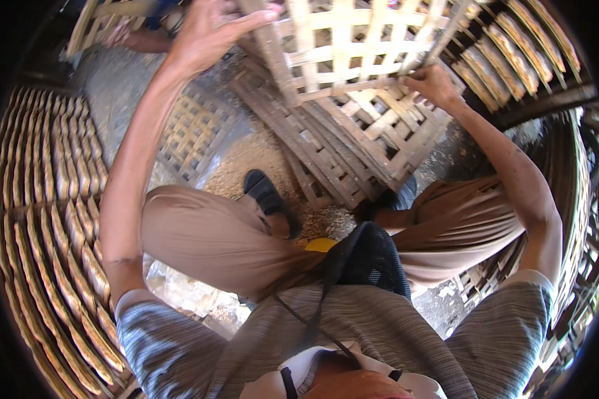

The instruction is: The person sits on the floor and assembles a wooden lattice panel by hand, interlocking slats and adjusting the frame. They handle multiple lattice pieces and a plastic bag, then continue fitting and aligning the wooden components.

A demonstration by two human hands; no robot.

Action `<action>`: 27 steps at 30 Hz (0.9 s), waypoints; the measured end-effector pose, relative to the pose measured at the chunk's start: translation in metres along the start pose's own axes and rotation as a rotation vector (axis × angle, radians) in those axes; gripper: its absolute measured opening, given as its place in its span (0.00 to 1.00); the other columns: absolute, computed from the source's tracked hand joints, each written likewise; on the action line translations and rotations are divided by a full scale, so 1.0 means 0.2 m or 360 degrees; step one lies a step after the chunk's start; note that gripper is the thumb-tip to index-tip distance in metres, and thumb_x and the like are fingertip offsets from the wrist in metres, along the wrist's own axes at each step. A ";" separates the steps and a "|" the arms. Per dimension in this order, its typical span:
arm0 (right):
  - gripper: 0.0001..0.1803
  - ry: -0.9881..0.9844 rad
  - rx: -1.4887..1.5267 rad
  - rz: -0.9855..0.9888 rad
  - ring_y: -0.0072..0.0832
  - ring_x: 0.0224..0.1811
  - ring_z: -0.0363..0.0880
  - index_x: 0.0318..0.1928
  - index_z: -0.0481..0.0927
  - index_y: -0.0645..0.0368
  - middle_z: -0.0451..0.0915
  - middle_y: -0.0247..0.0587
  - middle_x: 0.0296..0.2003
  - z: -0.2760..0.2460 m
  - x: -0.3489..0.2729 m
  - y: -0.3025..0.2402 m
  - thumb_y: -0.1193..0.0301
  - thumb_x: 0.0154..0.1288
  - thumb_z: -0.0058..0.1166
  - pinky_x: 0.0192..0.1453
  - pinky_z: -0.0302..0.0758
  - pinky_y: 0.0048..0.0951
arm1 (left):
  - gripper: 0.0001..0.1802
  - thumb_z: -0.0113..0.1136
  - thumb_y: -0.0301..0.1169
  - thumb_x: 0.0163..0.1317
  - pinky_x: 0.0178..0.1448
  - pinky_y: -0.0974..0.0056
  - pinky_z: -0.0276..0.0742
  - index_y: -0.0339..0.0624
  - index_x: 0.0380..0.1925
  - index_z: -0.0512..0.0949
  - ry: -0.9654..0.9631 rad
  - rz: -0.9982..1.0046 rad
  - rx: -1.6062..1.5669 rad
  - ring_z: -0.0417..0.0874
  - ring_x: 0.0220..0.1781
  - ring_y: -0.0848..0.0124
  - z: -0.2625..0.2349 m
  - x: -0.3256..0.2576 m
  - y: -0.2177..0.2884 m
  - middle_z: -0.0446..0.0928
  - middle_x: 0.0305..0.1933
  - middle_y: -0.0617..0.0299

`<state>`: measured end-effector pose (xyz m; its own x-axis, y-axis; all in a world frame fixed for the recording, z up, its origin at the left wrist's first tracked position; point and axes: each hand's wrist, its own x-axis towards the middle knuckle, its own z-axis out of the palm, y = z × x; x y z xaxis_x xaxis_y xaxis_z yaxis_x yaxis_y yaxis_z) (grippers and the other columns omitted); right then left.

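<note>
A framed lattice tray of woven bamboo strips (pixel 341 50) is held up, tilted, at the top middle. My left hand (pixel 209 33) grips its upper left edge, with the thumb laid over the frame and the other fingers partly hidden. At its lower right corner, my right hand (pixel 434 86) pinches the frame. Just under this tray lies a stack of similar woven trays (pixel 389 130), their wooden edges slanting toward my feet.
On the floor to the left lies another woven tray (pixel 194 130), beside scattered crumbs or sawdust (pixel 249 159). Racks of stacked trays (pixel 53 153) curve along the left, with more loaded trays (pixel 512 56) at the upper right. Another person's hand (pixel 121 32) shows beside a slatted frame at the upper left.
</note>
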<state>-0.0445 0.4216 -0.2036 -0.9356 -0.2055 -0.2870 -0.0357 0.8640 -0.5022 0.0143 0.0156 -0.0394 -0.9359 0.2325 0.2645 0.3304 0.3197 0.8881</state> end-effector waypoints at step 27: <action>0.43 0.0442 0.0648 -0.0427 0.49 0.64 0.81 0.67 0.77 0.67 0.82 0.61 0.59 -0.65 -0.07 -0.23 0.37 0.77 0.49 0.58 0.86 0.49 | 0.24 0.72 0.25 0.65 0.44 0.64 0.87 0.24 0.59 0.79 -0.0272 -0.0320 0.0401 0.88 0.45 0.71 -0.07 -0.06 -0.11 0.87 0.50 0.47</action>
<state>-0.0761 0.4447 -0.0708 -0.9718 -0.2171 0.0924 -0.1984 0.5395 -0.8183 0.0163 -0.0074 -0.0576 -0.9583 0.2856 0.0086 0.1818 0.5861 0.7896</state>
